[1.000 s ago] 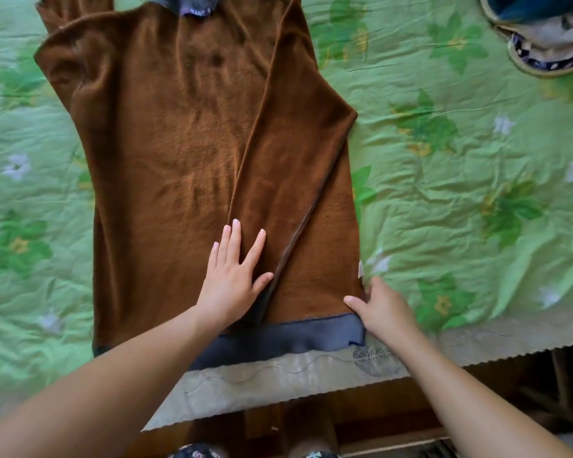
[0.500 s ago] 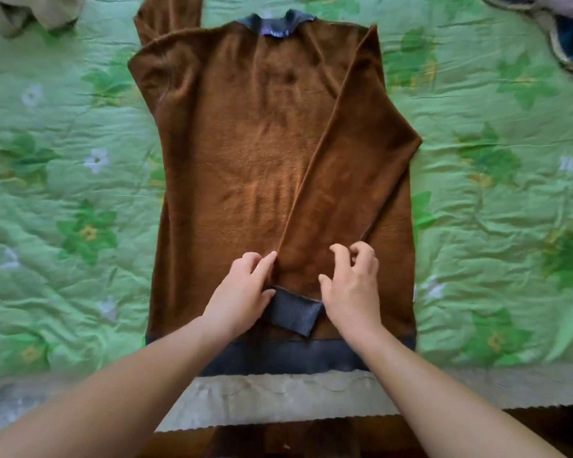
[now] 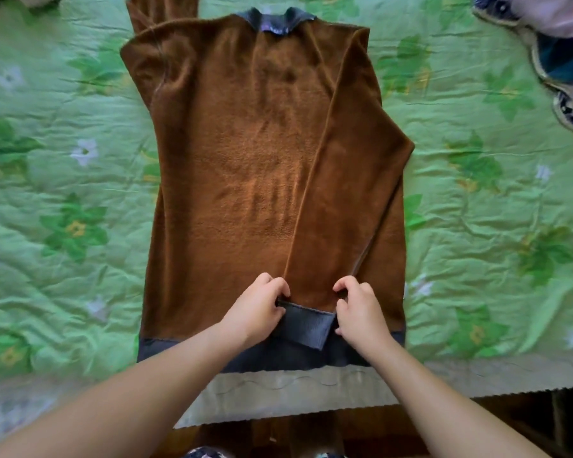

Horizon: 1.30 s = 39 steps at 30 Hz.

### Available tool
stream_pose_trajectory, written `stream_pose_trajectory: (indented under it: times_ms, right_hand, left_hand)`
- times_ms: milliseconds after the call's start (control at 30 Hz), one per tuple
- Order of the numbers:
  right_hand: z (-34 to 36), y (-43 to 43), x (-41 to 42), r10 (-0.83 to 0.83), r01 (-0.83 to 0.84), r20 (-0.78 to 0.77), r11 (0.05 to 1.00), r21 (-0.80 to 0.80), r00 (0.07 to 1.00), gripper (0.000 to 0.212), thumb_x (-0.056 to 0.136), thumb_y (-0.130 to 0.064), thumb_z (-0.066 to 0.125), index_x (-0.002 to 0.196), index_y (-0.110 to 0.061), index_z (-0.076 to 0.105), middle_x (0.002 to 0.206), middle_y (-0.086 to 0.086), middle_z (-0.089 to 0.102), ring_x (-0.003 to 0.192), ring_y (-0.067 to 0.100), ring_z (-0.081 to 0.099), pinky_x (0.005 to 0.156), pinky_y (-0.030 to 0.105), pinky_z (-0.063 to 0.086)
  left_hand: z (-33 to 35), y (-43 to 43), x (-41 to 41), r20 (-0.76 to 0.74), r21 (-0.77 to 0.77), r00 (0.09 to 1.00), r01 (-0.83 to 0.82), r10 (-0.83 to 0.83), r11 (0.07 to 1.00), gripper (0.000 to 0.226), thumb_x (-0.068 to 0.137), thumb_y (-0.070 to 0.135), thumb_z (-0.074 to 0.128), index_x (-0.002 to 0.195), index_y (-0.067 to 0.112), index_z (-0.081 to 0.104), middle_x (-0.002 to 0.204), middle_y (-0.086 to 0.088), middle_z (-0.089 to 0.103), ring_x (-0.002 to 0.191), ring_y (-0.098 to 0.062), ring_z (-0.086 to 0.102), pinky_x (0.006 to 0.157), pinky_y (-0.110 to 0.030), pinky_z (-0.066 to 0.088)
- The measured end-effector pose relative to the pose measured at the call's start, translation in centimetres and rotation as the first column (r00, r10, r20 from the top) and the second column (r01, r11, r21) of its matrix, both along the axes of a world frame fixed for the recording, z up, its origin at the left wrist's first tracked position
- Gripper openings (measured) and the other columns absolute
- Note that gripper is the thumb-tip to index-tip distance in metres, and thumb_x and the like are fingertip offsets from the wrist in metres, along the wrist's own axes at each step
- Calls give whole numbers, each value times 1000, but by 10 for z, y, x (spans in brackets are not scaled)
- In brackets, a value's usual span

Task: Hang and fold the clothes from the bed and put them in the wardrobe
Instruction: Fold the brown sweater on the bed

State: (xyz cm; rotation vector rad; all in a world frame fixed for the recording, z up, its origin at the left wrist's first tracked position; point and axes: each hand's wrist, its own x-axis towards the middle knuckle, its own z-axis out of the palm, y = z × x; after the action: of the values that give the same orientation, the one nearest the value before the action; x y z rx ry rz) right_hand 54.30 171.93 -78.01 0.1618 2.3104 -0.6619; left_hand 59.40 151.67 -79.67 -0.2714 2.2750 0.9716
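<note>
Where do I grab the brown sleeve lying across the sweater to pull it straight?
Take your grip on the grey cuff, at its two side edges, coming from the side nearest you. The sleeve slants down the sweater and ends there, flat and free. The left hand and right hand pinch just there.

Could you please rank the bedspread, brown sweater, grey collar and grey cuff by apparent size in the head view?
1. bedspread
2. brown sweater
3. grey collar and grey cuff look alike; cuff nearer.

Home bedroom: green floral quilt (image 3: 477,226) over a bed, clothes (image 3: 556,44).
</note>
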Motion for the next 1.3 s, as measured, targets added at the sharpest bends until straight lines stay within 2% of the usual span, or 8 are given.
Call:
stream_pose_trajectory:
  times_ms: [167,300,400,633,833,1033,1167,1300]
  right_hand:
    - [-5,-11,-13,458,-339,-361,875,346,812,44,86,-28,70,128,-22,59,126,14,47,117,35,50,91,47,50]
    - [-7,-30,-43,690,-537,-237,696,478,684,61,88,-45,66,144,-27,48,147,13,44,136,34,41,106,51,39]
    - [2,-57,-79,704,-530,-309,695,486,640,47,86,-45,67,128,-27,59,128,9,53,115,30,51,92,49,45]
    - [0,-156,-168,807,-740,-237,591,322,541,67,99,-43,57,157,-34,23,164,7,21,152,29,18,121,52,26]
    - [2,-241,-222,791,-713,-279,611,342,544,58,100,-41,52,153,-28,29,137,4,54,121,27,55,96,42,50]
    - [7,-333,-280,664,-676,-427,721,150,613,46,102,-33,50,146,-26,40,138,3,47,123,26,50,94,40,50]
    - [7,-378,-308,554,-642,-522,767,18,648,59,95,-18,52,151,-29,35,150,4,36,136,29,38,112,46,40]
    - [11,-404,-341,643,-688,-406,724,45,649,93,75,-8,59,155,-38,24,164,-3,24,155,21,6,125,48,5]
  left_hand:
    - [3,1,-4,-277,-321,915,198,-292,926,46,93,27,63,136,28,47,142,-5,36,123,-27,45,94,-39,52]
    - [1,-15,-26,-223,-357,843,397,-489,846,54,100,31,52,152,32,38,160,-6,26,144,-30,25,110,-45,40]
    - [2,-39,-48,-350,-367,830,304,-434,879,48,97,31,55,144,29,50,151,-6,41,139,-27,36,106,-44,44]
    - [-6,-148,-106,-300,-609,940,-55,-165,792,52,95,40,55,145,31,46,162,-12,24,153,-30,11,122,-57,11]
    - [-9,-242,-154,-450,-56,738,-584,502,809,55,98,21,58,150,29,40,147,-9,32,134,-27,42,115,-45,36]
    - [-7,-298,-244,117,482,261,-858,958,175,46,99,-12,36,141,6,44,116,-16,63,70,-16,64,54,-28,54]
    - [-2,-307,-270,327,500,343,-854,881,147,23,102,1,48,116,17,58,61,1,57,37,-3,44,31,-14,29]
    - [5,-308,-286,422,579,618,-747,663,327,33,100,47,55,82,21,62,62,6,56,54,-8,49,51,-19,36]
